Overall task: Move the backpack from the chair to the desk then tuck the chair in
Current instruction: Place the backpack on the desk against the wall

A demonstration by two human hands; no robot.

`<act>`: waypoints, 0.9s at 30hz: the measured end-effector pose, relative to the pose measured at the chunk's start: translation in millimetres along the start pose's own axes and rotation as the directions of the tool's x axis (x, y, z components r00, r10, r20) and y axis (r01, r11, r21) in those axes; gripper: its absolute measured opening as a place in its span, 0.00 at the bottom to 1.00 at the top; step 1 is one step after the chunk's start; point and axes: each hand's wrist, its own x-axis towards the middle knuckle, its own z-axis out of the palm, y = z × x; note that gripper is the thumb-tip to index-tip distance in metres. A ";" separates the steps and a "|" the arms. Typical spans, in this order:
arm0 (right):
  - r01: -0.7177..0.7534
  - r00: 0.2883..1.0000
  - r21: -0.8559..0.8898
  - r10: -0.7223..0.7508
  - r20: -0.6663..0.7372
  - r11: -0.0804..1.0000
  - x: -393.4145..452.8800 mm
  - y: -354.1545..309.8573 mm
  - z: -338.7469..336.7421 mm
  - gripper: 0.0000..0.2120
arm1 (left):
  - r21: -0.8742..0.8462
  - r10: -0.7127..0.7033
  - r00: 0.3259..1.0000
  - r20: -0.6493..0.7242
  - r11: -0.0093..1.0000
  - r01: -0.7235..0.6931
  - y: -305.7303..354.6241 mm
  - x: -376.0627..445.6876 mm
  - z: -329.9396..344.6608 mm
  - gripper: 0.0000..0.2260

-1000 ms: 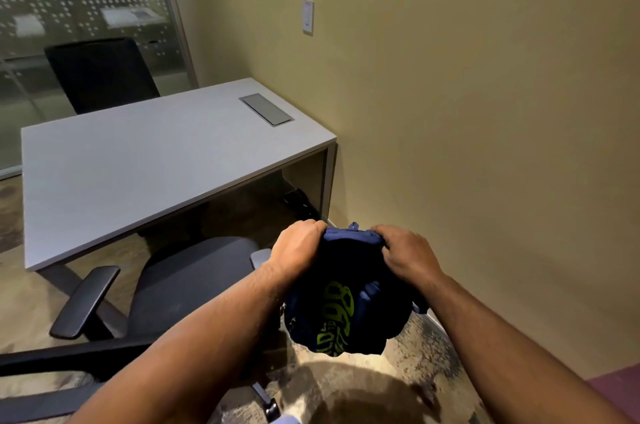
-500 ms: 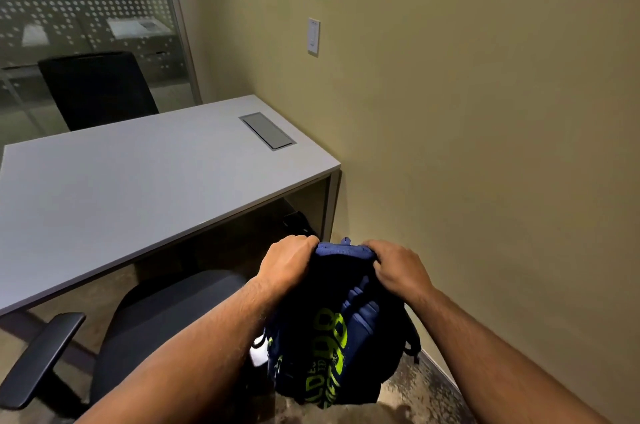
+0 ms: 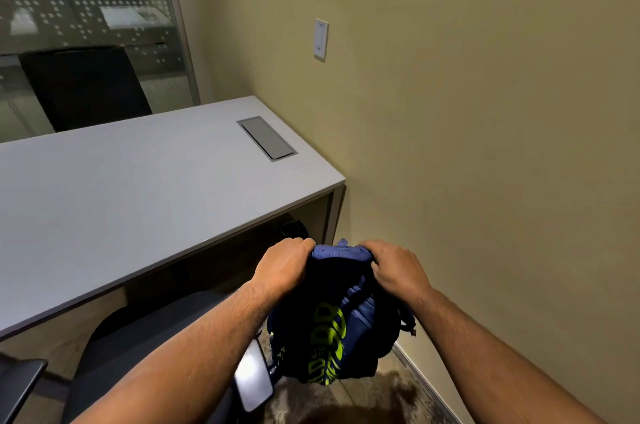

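Now my left hand (image 3: 282,269) and right hand (image 3: 398,268) clenched on the dark-blue, green-lettered backpack (image 3: 329,330), upright, long axis vertical, top upward.

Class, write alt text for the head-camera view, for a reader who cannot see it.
Two bare hands, left hand and right hand, hold a dark blue backpack by its top, in the air beside a yellow wall. A white desk stands ahead on the left, and the black chair sits pulled out below it.

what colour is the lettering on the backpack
Neon yellow-green lettering on the dark navy fabric backpack, clearest in the head view.
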 end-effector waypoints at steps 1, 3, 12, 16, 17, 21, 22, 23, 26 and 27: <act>0.013 1.000 -0.007 -0.013 0.001 1.000 8.6 1.3 -0.8 0.13 | 0.001 -0.009 1.000 0.001 1.000 0.009 -3.2 6.5 0.0 0.07; 0.036 0.999 -0.011 -0.036 0.001 0.999 25.7 4.4 -2.6 0.14 | 0.008 -0.028 1.000 -0.003 1.000 0.028 -9.8 21.3 1.0 0.07; 0.155 0.988 -0.013 -0.155 0.003 0.988 132.3 27.2 -12.2 0.12 | -0.028 -0.109 0.993 -0.054 0.994 0.108 -41.2 110.5 2.8 0.08; 0.280 0.960 -0.066 -0.281 0.004 0.958 184.3 35.7 -21.0 0.08 | -0.015 -0.151 0.985 -0.082 0.989 0.150 -55.3 152.0 -8.1 0.09; 0.313 0.949 -0.075 -0.314 -0.002 0.947 196.8 36.7 -25.0 0.07 | -0.006 -0.150 0.984 -0.094 0.989 0.151 -57.6 161.8 -14.3 0.10; 0.409 0.908 -0.086 -0.414 -0.056 0.908 244.0 34.7 -54.7 0.07 | 0.039 -0.160 0.965 -0.208 0.984 0.172 -67.7 200.7 -47.3 0.14; 0.424 0.899 -0.086 -0.430 -0.085 0.902 255.6 33.1 -65.2 0.08 | 0.029 -0.169 0.953 -0.251 0.983 0.182 -70.6 210.3 -56.5 0.15; 0.437 0.887 -0.089 -0.446 -0.119 0.895 266.6 30.8 -76.5 0.09 | 0.019 -0.179 0.940 -0.291 0.981 0.193 -72.7 219.9 -67.1 0.15; 0.467 0.849 -0.089 -0.474 -0.233 0.880 298.2 18.0 -113.2 0.09 | 0.007 -0.195 0.900 -0.391 0.977 0.214 -80.1 253.7 -103.5 0.14; 0.472 0.838 -0.089 -0.478 -0.265 0.877 308.5 12.4 -125.7 0.09 | 0.009 -0.198 0.887 -0.418 0.975 0.222 -82.6 266.1 -116.7 0.14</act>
